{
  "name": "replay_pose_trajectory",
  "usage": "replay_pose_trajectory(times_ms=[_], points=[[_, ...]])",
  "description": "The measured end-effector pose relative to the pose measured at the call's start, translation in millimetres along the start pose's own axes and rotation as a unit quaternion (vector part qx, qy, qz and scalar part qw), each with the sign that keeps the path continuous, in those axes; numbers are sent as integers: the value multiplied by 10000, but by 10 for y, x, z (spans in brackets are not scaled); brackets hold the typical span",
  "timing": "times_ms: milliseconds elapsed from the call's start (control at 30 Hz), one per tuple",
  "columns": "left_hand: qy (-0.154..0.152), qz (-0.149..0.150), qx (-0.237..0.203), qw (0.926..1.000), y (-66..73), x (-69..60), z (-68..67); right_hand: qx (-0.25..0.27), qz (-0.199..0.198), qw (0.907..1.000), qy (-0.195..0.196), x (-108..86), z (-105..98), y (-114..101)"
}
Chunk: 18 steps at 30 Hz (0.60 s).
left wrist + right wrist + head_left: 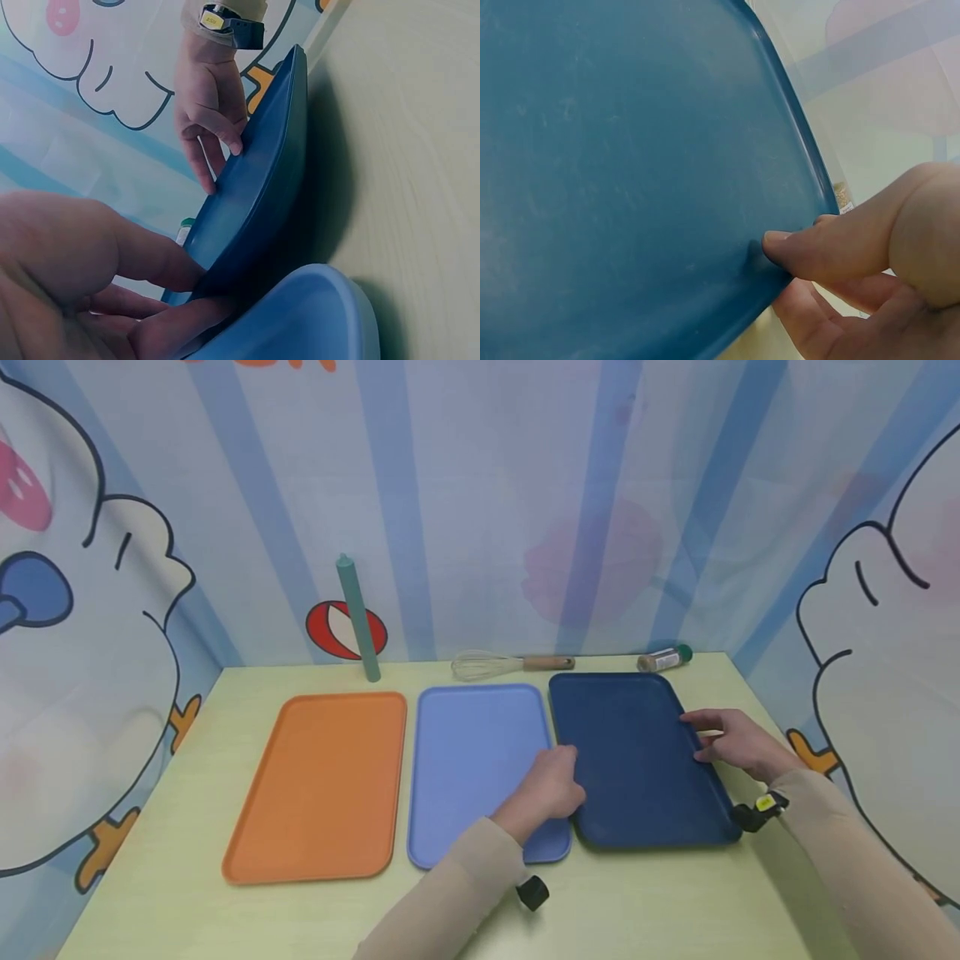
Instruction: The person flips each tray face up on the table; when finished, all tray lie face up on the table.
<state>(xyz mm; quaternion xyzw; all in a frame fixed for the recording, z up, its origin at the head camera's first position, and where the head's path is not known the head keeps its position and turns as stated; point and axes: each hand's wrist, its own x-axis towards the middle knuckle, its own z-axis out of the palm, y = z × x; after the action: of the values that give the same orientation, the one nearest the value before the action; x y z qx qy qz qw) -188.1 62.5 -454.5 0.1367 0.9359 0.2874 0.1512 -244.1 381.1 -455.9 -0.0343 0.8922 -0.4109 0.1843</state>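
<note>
A dark blue rectangular tray (633, 760) is at the right side of the table, between both hands. My left hand (546, 783) pinches its left rim, with the thumb and a finger on either side of the edge in the left wrist view. Across from it, my right hand (738, 745) holds the right rim; in the right wrist view the thumb (810, 247) lies on top and the fingers curl beneath. A shadow falls under the tray (289, 157) in the left wrist view, where its near end looks raised off the table. Partly behind my left hand lies a light blue tray (480, 768).
An orange tray (322, 785) lies at the left of the table (150, 860). Along the back edge are a teal rod with a small tip (357, 618), a whisk (547, 663) with a wooden handle, and a small green-capped bottle (663, 659). A printed cloth (487, 485) hangs behind.
</note>
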Motion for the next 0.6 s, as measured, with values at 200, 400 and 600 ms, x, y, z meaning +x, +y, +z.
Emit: replay_pose_trajectory(times_ms=[200, 400, 600], points=[[4, 51, 158, 9999, 11, 10, 26, -23, 27, 10000, 21, 18, -4, 32], [3, 141, 243, 9996, 19, 11, 33, -50, 90, 9999, 58, 24, -3, 50], [-75, 233, 270, 9993, 53, -14, 28, -191, 134, 9997, 116, 41, -13, 108]])
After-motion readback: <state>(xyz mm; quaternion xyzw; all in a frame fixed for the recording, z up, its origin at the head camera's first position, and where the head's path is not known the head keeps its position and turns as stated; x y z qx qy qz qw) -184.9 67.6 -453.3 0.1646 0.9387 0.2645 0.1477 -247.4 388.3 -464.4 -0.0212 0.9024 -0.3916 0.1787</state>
